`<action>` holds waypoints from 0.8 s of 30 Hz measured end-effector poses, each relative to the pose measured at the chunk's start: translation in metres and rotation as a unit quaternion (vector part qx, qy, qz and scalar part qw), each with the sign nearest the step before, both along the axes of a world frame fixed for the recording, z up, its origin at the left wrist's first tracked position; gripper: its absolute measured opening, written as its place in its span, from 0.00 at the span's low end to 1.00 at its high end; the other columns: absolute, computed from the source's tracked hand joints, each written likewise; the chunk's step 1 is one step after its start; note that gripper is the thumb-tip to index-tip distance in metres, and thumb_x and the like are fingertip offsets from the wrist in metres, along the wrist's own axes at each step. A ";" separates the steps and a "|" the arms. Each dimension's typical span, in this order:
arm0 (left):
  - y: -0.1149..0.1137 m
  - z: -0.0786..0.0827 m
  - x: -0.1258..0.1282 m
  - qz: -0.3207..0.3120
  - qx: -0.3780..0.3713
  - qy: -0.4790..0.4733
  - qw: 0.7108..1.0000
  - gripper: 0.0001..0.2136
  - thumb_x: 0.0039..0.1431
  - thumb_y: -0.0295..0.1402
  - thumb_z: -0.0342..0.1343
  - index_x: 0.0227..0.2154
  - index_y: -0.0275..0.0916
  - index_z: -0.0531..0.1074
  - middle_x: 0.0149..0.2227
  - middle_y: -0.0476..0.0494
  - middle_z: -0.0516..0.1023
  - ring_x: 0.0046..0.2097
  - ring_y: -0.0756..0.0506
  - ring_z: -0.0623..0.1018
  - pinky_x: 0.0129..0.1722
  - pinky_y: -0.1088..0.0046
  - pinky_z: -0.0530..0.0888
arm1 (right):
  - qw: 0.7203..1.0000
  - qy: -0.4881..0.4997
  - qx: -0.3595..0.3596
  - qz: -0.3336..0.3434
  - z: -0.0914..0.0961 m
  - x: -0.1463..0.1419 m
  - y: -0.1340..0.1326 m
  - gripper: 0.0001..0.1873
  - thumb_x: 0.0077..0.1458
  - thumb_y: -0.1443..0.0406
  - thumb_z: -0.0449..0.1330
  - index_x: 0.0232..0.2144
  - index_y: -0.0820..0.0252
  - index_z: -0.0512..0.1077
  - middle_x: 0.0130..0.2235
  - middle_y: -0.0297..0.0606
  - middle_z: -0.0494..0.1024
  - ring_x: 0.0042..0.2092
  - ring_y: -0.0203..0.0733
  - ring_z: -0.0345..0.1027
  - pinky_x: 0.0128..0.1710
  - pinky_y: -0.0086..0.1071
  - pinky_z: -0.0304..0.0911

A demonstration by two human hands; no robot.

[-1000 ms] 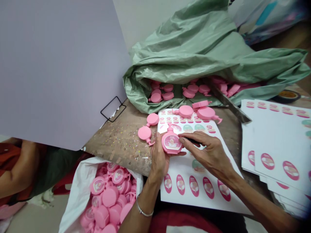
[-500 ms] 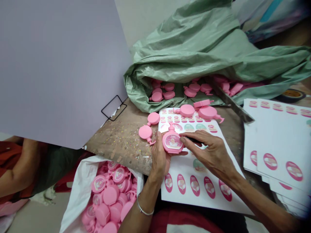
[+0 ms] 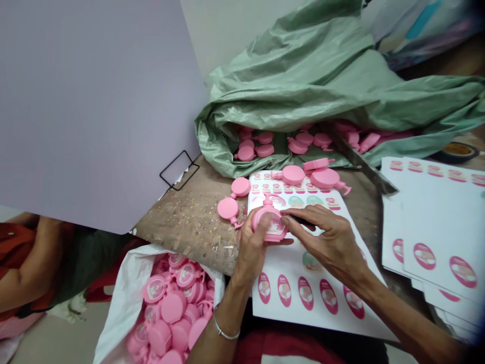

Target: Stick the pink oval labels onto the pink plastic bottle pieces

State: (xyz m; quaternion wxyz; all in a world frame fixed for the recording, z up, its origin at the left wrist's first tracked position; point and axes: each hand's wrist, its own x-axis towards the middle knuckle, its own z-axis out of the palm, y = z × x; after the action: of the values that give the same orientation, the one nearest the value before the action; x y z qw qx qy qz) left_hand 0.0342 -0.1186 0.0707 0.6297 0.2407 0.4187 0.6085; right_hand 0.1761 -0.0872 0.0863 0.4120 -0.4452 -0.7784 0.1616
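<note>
Pink plastic pump bottle [image 3: 276, 231] clamped in the left hand [image 3: 254, 247] just above the white sticker sheet [image 3: 291, 303]; right hand [image 3: 326, 243] beside it, pinching a thin black tool [image 3: 301, 220]; hands close together; more pink bottles [image 3: 293, 175] lie on the sheet's far edge.
</note>
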 end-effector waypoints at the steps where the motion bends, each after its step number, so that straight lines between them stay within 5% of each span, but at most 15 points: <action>1: -0.001 0.000 -0.001 -0.003 0.010 0.023 1.000 0.20 0.52 0.42 0.62 0.44 0.36 0.70 0.41 0.40 0.76 0.41 0.42 0.77 0.37 0.63 0.80 | 0.999 -0.035 0.021 -0.016 -0.001 0.002 0.001 0.11 0.57 0.59 0.60 0.38 0.59 0.77 0.30 0.38 0.79 0.32 0.41 0.70 0.37 0.39 0.63; 5: -0.006 0.002 -0.001 -0.027 0.010 0.051 0.998 0.20 0.52 0.38 0.63 0.46 0.35 0.68 0.41 0.39 0.75 0.38 0.43 0.78 0.35 0.63 0.80 | 0.989 -0.100 0.033 -0.106 -0.007 0.005 0.006 0.26 0.55 0.52 0.59 0.50 0.64 0.71 0.39 0.47 0.79 0.38 0.50 0.72 0.41 0.44 0.63; 10: -0.028 0.006 -0.012 -0.092 -0.042 0.060 0.993 0.26 0.43 0.34 0.68 0.46 0.37 0.68 0.41 0.39 0.77 0.39 0.40 0.78 0.34 0.65 0.79 | 0.992 0.017 -0.117 -0.037 -0.023 -0.005 0.020 0.43 0.46 0.47 0.64 0.59 0.59 0.59 0.56 0.50 0.70 0.50 0.51 0.69 0.44 0.42 0.66; 13: -0.035 -0.003 -0.052 -0.001 -0.078 0.159 0.984 0.22 0.51 0.43 0.61 0.45 0.35 0.69 0.40 0.36 0.78 0.35 0.43 0.78 0.32 0.66 0.76 | 0.987 -0.014 -0.149 -0.060 -0.033 -0.018 0.029 0.36 0.47 0.48 0.63 0.54 0.59 0.64 0.51 0.49 0.74 0.47 0.52 0.70 0.43 0.44 0.66; 15: -0.030 -0.015 -0.089 0.139 -0.098 0.324 0.931 0.20 0.53 0.47 0.57 0.39 0.35 0.72 0.35 0.40 0.78 0.32 0.45 0.76 0.33 0.69 0.74 | 0.984 -0.071 -0.160 -0.008 -0.039 -0.035 0.032 0.26 0.51 0.50 0.61 0.48 0.59 0.69 0.44 0.46 0.77 0.42 0.50 0.71 0.39 0.41 0.65; 17: -0.017 -0.028 -0.123 0.215 -0.114 0.491 0.837 0.20 0.56 0.50 0.53 0.34 0.35 0.72 0.31 0.43 0.76 0.32 0.45 0.75 0.35 0.68 0.72 | 0.977 -0.137 -0.134 0.089 -0.045 -0.057 0.031 0.16 0.53 0.57 0.61 0.42 0.58 0.72 0.39 0.44 0.78 0.40 0.49 0.70 0.38 0.40 0.63; 19: -0.002 -0.036 -0.146 0.211 -0.124 0.579 0.777 0.21 0.57 0.50 0.49 0.31 0.35 0.73 0.30 0.40 0.76 0.35 0.41 0.75 0.39 0.65 0.72 | 0.964 -0.174 -0.099 0.176 -0.049 -0.078 0.030 0.06 0.54 0.65 0.59 0.35 0.59 0.73 0.36 0.44 0.77 0.39 0.49 0.68 0.40 0.41 0.60; 21: 0.008 -0.035 -0.156 0.210 -0.102 0.644 0.729 0.21 0.56 0.47 0.51 0.38 0.32 0.73 0.41 0.31 0.76 0.47 0.35 0.74 0.48 0.58 0.69 | 0.954 -0.178 -0.087 0.226 -0.048 -0.089 0.031 0.06 0.53 0.70 0.56 0.31 0.59 0.73 0.35 0.44 0.76 0.40 0.47 0.67 0.42 0.41 0.58; 24: 0.007 -0.015 -0.150 0.168 0.001 0.717 0.676 0.26 0.52 0.39 0.57 0.53 0.33 0.68 0.63 0.27 0.57 0.64 0.31 0.56 0.61 0.49 0.53 | 0.949 -0.145 -0.105 0.259 -0.032 -0.081 0.034 0.08 0.57 0.69 0.53 0.35 0.58 0.72 0.35 0.37 0.75 0.38 0.40 0.65 0.41 0.35 0.59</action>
State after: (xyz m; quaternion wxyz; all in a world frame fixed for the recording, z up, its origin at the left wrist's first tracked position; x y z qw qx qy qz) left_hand -0.1160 -0.1117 0.0556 0.0228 0.5293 0.7748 0.3449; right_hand 0.0955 -0.0532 0.0539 0.1897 -0.2871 -0.8970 0.2775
